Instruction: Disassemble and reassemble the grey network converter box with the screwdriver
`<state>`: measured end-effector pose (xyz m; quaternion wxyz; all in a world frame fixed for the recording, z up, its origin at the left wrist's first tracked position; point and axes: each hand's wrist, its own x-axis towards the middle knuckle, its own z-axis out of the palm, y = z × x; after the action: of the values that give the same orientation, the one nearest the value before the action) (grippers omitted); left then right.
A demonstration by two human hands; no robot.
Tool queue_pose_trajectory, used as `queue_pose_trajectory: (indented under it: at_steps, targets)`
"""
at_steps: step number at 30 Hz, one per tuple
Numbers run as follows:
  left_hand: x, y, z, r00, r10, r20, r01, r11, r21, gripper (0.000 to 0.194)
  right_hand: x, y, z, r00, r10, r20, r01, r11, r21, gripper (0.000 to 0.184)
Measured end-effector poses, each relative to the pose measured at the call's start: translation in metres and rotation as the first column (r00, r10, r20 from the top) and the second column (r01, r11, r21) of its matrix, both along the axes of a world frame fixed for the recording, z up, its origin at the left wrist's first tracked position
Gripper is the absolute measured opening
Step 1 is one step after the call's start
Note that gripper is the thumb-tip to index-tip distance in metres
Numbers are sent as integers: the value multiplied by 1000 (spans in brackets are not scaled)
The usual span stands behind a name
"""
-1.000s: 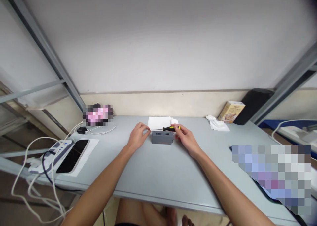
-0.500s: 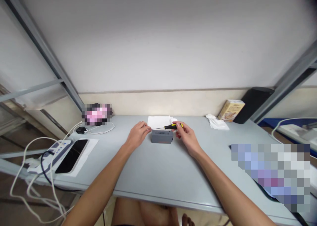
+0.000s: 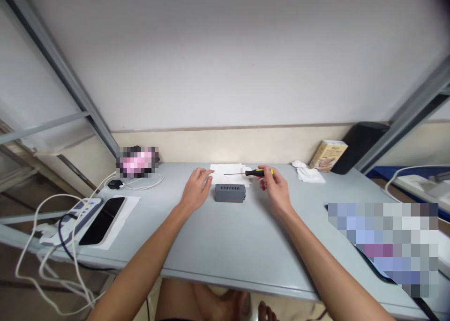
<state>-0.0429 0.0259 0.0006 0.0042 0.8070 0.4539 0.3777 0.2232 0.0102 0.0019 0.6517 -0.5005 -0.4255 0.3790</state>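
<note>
A small grey box with vent slots (image 3: 230,192) lies on the grey table (image 3: 225,246). My right hand (image 3: 276,187) grips the black and yellow handle of a screwdriver (image 3: 251,172), held level just right of and behind the box, its thin shaft pointing left over a white paper sheet (image 3: 228,173). To the left of the box is my left hand (image 3: 197,190), fingers loosely stretched toward the paper, holding nothing.
A power strip (image 3: 75,216) with white cables and a dark phone (image 3: 101,220) on paper lie at the left. White tissues (image 3: 309,173), a small carton (image 3: 328,156) and a black cylinder (image 3: 360,145) stand at the back right. Metal frame bars rise on both sides.
My right hand has lifted the screwdriver away to the right and back from the box. My left hand has let go of the shaft tip and opened.
</note>
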Motion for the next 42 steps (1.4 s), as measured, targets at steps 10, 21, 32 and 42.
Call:
queue_pose_trajectory:
  at_steps: [10,21,32,42]
  targets:
    - [25,-28,10,967,-244,-74,238,968,-83,38,17,7,4,916,-360,-177,386,910,151,52]
    - [29,-25,-1,944,-292,-152,285,956,-65,40,20,7,1,875,-473,-102,484,855,185,53]
    - [33,-28,5,940,-294,-171,292,956,-39,42,16,0,5,910,-408,-81,415,885,211,53]
    - [40,-29,4,935,-286,-210,295,955,12,42,14,-2,9,913,-392,-108,407,890,207,51]
